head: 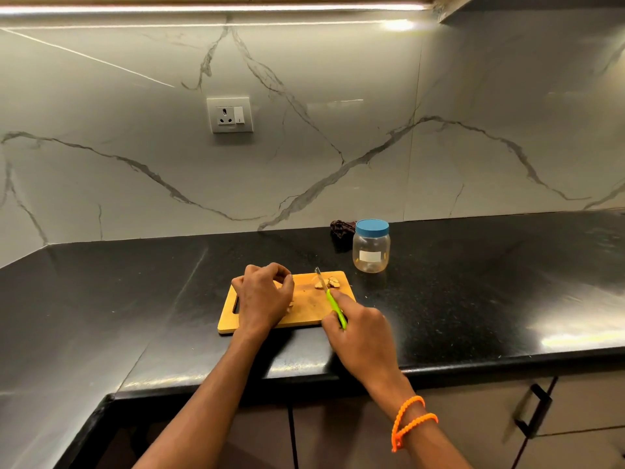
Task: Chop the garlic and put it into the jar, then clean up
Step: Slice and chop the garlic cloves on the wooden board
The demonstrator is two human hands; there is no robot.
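- The garlic (327, 283) lies at the far right of the cutting board (306, 311) on the bench (473, 299).
- The knife (333, 304) is gripped by the right hand (360, 333); left hand (263, 296) fingers are curled, anything held hidden.
- Cloves are judged small, light and prone to roll, best pinned from above.
- The jar (371, 246) stands capped nearby.

**Both hands low and forward, fingers curled**

Your left hand (263, 299) reached forward with its back to the camera, knuckles raised and fingers curled under; what they held, if anything, was hidden. Your right hand (360, 333) angled in from the right, fingers wrapped in a grip, forefinger stretched forward. Orange bands circled your right wrist. Both forearms were bare.
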